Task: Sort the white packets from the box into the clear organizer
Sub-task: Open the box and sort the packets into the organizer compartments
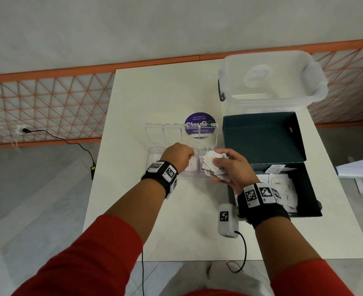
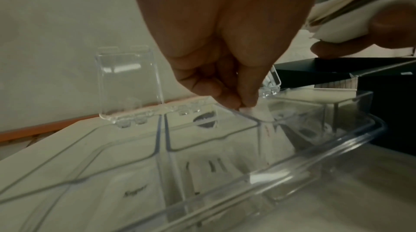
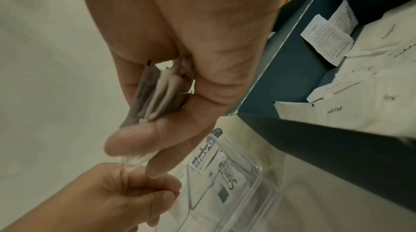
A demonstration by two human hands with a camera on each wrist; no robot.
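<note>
From the head view we see our left hand curled over the clear plastic compartment organizer on the white desk, but what its fingers do stays hidden there. The left wrist view shows it: thumb and fingers pinch the top edge of one white paper packet, lowered into a middle compartment. Our right hand grips a stack of white packets; the right wrist view alone shows their edges pressed between palm and curled fingers, and further packets lying in the open dark teal cardboard box beside the organizer.
</note>
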